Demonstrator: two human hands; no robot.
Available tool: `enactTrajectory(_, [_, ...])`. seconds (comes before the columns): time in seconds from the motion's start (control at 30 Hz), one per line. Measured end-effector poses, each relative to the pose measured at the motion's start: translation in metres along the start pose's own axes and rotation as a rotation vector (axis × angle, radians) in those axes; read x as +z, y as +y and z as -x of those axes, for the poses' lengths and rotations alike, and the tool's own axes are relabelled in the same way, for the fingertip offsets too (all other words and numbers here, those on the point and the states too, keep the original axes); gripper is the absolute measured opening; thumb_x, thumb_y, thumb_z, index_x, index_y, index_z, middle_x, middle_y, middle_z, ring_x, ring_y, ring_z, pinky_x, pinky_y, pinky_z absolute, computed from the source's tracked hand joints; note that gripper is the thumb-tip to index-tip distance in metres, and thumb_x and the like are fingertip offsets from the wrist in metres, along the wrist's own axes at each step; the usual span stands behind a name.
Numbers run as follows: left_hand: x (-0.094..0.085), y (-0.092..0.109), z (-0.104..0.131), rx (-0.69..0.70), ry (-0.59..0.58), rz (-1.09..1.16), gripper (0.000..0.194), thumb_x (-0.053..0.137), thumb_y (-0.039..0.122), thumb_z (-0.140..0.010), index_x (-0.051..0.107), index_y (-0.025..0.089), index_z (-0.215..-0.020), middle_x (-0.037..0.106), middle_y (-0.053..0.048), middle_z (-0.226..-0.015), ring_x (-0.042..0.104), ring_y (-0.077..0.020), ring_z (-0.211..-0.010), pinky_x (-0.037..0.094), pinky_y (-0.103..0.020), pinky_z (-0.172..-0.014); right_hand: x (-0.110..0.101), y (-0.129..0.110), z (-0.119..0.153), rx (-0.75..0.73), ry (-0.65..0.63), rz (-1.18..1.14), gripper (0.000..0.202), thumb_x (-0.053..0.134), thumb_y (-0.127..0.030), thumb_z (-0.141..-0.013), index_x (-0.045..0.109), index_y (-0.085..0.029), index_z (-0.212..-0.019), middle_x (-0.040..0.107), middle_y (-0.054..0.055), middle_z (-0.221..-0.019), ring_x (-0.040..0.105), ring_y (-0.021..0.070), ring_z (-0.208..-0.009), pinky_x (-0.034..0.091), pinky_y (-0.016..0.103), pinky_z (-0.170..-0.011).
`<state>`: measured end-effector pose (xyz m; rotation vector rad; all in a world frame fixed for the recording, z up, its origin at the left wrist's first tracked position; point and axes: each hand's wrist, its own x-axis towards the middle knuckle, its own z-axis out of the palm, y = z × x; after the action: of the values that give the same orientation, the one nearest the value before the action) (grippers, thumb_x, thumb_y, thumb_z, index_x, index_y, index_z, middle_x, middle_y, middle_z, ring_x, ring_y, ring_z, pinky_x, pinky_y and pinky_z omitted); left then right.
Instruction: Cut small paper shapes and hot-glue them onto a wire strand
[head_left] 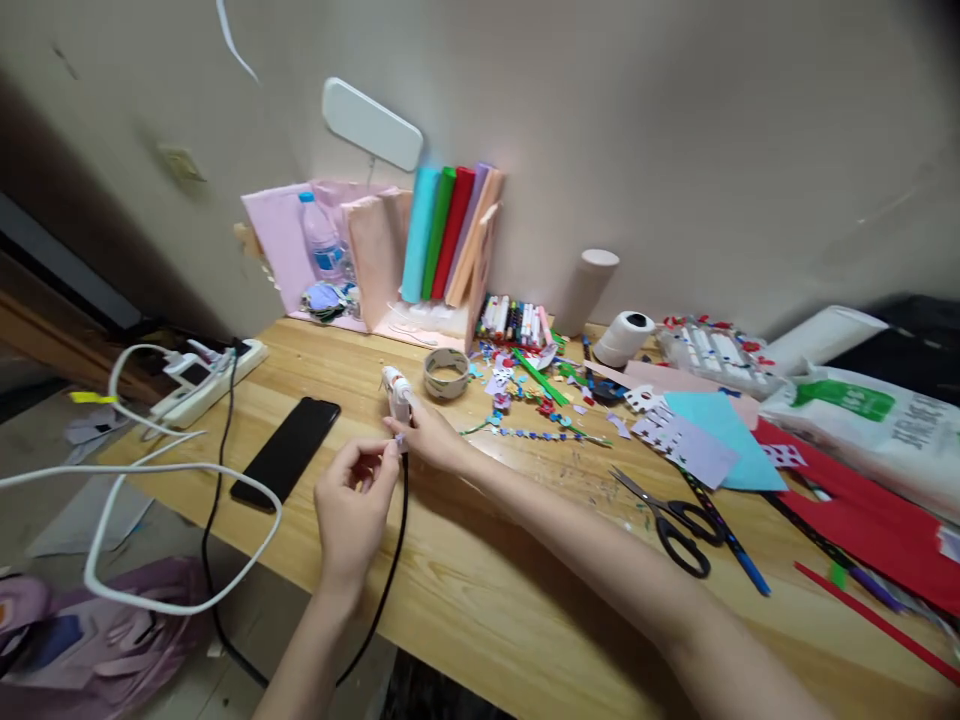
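Note:
My right hand (431, 435) is wrapped around a white hot glue gun (397, 393), and a black cord (405, 510) runs down from it past the table's front edge. Close beside it, my left hand (352, 505) is closed in a pinch, thumb against index finger, on a small pale purple paper piece (400, 440). Whether the piece touches the glue gun I cannot tell. Just beyond the right hand stands a roll of tape (446, 373). Behind that hand, a string of small coloured paper shapes (536, 434) lies on the wood.
A black phone (286, 455) lies left, near a power strip (210, 385) and looping white cable (180, 468). Right of my arm are scissors (667, 515), a blue pen (739, 560) and coloured paper (724, 430). A pink cardboard holder (375, 260) with coloured rolls stands against the wall.

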<state>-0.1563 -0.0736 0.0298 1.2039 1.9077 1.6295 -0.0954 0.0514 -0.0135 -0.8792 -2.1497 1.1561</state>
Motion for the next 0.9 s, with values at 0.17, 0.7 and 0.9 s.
enactTrajectory(0.17, [-0.012, -0.020, -0.013, -0.142, 0.045, 0.243, 0.016, 0.062, 0.032, -0.075, 0.061, 0.016, -0.073, 0.059, -0.001, -0.069, 0.053, -0.0122, -0.068, 0.040, -0.020, -0.062, 0.037, -0.003, -0.050, 0.056, -0.043, 0.173, 0.018, 0.056, -0.030, -0.084, 0.054, -0.014, -0.092, 0.062, 0.010, -0.092, 0.057, 0.0221, -0.082, 0.044, 0.031, -0.071])
enactTrajectory(0.7, [0.033, 0.003, 0.000, -0.502, -0.372, 0.617, 0.021, 0.066, 0.030, -0.070, 0.056, 0.013, -0.063, 0.048, 0.003, -0.062, 0.035, -0.0041, -0.054, 0.027, -0.014, -0.049, -0.087, -0.010, 0.075, -0.252, 0.162, 0.322, 0.007, 0.049, -0.018, -0.088, 0.055, -0.017, -0.084, 0.058, 0.005, -0.078, 0.053, 0.0155, -0.068, 0.043, 0.027, -0.062])
enactTrajectory(0.9, [0.097, 0.031, 0.011, -0.713, -0.708, 0.697, 0.020, 0.069, 0.028, -0.063, 0.056, 0.012, -0.064, 0.046, 0.004, -0.061, 0.032, -0.0018, -0.049, 0.021, -0.014, -0.044, -0.152, 0.008, 0.149, -0.308, 0.312, 0.458, 0.004, 0.054, -0.016, -0.086, 0.057, -0.019, -0.086, 0.059, 0.004, -0.079, 0.056, 0.0171, -0.074, 0.044, 0.029, -0.067])
